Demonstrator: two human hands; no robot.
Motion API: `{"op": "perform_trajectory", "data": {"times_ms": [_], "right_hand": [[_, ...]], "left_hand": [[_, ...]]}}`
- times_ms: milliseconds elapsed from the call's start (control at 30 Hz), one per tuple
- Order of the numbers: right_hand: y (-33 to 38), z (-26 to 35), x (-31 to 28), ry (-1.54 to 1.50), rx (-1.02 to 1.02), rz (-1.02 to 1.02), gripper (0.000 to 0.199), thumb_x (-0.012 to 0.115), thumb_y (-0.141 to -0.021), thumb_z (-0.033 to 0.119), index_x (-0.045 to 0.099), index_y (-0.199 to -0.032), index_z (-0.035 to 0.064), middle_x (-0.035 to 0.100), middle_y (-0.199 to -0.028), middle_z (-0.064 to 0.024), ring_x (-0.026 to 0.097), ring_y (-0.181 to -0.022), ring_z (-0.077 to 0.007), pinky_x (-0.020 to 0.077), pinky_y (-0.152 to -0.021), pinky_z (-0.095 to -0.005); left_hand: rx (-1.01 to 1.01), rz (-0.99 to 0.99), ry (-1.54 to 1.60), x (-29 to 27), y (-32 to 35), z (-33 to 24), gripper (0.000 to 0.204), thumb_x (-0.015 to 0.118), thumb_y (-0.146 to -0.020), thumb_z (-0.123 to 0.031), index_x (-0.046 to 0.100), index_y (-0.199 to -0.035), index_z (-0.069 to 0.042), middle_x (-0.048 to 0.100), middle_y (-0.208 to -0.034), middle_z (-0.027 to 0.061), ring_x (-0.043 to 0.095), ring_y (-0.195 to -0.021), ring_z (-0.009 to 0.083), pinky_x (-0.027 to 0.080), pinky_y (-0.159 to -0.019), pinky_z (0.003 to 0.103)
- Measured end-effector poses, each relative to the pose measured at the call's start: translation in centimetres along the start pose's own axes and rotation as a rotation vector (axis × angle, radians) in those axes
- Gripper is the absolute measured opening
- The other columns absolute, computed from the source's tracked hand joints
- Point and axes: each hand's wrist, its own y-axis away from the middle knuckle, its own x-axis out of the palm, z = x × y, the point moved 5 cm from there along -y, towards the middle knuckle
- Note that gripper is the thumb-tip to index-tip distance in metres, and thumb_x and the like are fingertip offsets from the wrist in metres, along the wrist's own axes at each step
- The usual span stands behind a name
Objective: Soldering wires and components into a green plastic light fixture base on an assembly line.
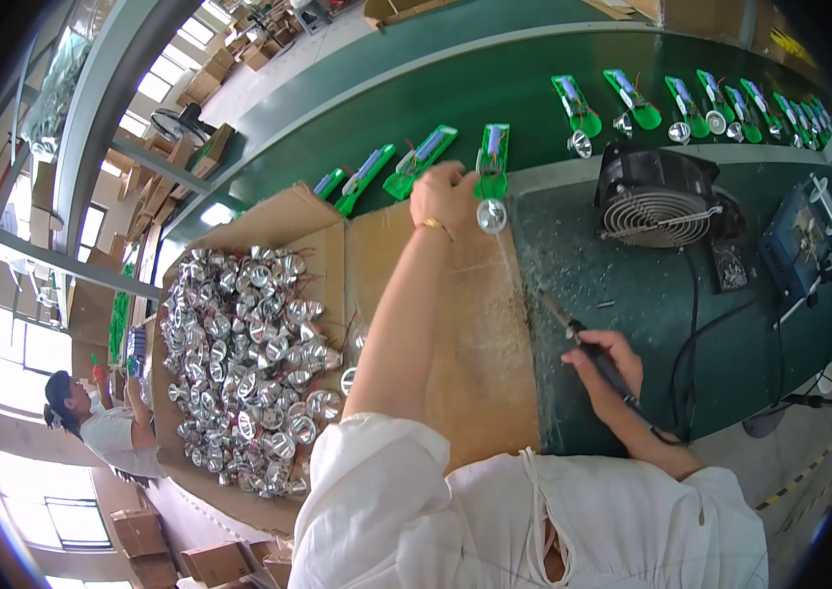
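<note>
Your right hand [604,358] near your white sleeve grips a soldering iron [581,342] tight, while your left hand [443,194] pinches a green board [491,157] with its shiny reflector [491,215] by the belt [494,93], so next bring them together gently.

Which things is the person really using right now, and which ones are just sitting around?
In use:
- left hand on a green circuit board with a shiny reflector
- right hand holding a soldering iron

Just sitting there:
- box of silver reflectors
- small black fan
- blue box-shaped device
- other green boards on the belt
</note>
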Motion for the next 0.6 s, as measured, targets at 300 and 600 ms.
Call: {"op": "perform_trajectory", "data": {"times_ms": [300, 600], "right_hand": [[-0.6, -1.1, 0.1, -0.03, -0.118, 0.049, 0.022, 0.063, -0.081, -0.001, 0.055, -0.101, 0.0003, 0.066, -0.08, -0.0102, 0.066, -0.076, -0.0141, 0.0502, -0.065, -0.0232], [-0.4, -0.6, -0.9, -0.078, -0.008, -0.027, 0.022, 0.061, -0.082, 0.001, 0.052, -0.102, -0.0022, 0.066, -0.079, -0.0117, 0.065, -0.072, -0.0128, 0.0505, -0.065, -0.023]], "left_hand": [[0.009, 0.219, -0.37, -2.9, -4.6, 8.6, 0.049, 0.074, -0.062, -0.033, 0.061, -0.102, -0.008, 0.065, -0.097, 0.0119, 0.062, -0.09, 0.0261, 0.048, -0.08, 0.037], [0.074, 0.1, -0.2, -7.4, 16.3, -1.7, 0.038, 0.074, -0.067, -0.028, 0.057, -0.092, -0.004, 0.06, -0.084, 0.0114, 0.06, -0.076, 0.0281, 0.049, -0.065, 0.037]]}}
